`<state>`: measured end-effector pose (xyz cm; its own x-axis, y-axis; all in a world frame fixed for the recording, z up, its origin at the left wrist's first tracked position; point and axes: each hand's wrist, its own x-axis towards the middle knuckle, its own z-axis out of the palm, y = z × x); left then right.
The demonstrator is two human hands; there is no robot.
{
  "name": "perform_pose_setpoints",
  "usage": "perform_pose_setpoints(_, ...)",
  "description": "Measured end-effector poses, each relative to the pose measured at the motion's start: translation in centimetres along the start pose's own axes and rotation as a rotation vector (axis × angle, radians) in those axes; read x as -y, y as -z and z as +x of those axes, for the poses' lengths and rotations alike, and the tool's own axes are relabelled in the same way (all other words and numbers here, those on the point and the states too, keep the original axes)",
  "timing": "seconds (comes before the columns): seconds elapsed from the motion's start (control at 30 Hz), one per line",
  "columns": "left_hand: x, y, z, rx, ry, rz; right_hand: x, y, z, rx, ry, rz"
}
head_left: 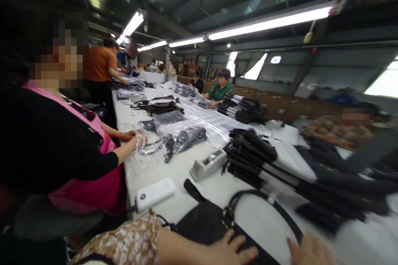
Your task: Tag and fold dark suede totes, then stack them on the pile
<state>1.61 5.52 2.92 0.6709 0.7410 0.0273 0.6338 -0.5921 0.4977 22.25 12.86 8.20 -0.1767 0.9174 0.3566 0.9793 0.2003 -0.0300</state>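
A black bag (202, 221) with gold-coloured rings lies flat on the white table in front of me. Its black strap (281, 211) curves out to the right in a wide loop. My left hand (233, 250) rests on the bag, palm down with fingers spread. At the lower edge, my right hand (312, 250) is beside the end of the strap's curve. Motion blurs it, and its fingers are partly cut off, so I cannot make out whether it holds the strap.
A white power bank (155, 194) and a grey tape dispenser (208, 166) stand beyond the bag. Stacked black bags (255, 153) fill the right side. At left, a person in a pink apron (102, 190) handles clear plastic bags (183, 138). Other people work farther along the table.
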Motion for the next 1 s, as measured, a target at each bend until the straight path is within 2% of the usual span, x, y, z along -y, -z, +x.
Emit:
perform_pose_setpoints(0.07,-1.4,0.0,-0.8,0.032,-0.025,0.009,0.0,1.1,-4.1,0.097,-0.038,-0.102)
perform_pose_setpoints(0.13,-2.0,0.1,-1.5,0.049,-0.021,0.021,1.0,1.4,-8.1,0.272,-0.011,-0.175)
perform_pose_setpoints(0.2,-1.9,0.0,-1.9,0.057,-0.005,0.055,2.2,1.2,-11.2,0.455,-0.026,-0.152)
perform_pose_setpoints(0.27,-1.7,-0.4,-2.0,0.055,-0.001,0.081,2.6,0.9,-13.0,0.52,-0.035,-0.07)
perform_pose_setpoints(0.33,-1.6,-0.8,-2.1,0.056,-0.006,0.099,2.3,1.3,-13.6,0.575,-0.004,0.032)
perform_pose_setpoints(0.43,-1.5,-1.1,-2.3,0.054,-0.02,0.123,0.8,3.7,-13.4,0.594,0.007,0.112)
perform_pose_setpoints(0.53,-1.5,-1.1,-3.0,0.024,-0.029,0.146,-1.4,7.3,-14.5,0.471,-0.064,0.108)
perform_pose_setpoints(0.6,-1.4,-0.7,-4.4,-0.021,-0.019,0.163,-3.1,9.3,-16.8,0.39,-0.133,0.144)
perform_pose_setpoints(0.7,-1.2,0.6,-8.4,-0.133,0.037,0.144,-5.4,10.9,-21.7,0.361,-0.323,0.273)
perform_pose_setpoints(0.8,-1.0,2.5,-14.4,-0.267,0.133,-0.002,-6.2,10.5,-26.3,0.466,-0.599,0.469)
perform_pose_setpoints(0.9,-1.0,3.7,-20.8,-0.433,0.38,-0.3,-5.3,9.4,-28.6,0.52,-0.716,0.751)
perform_pose_setpoints(1.0,-1.5,2.7,-26.1,-0.608,0.66,-0.66,-4.2,8.4,-28.8,0.502,-0.741,0.863)
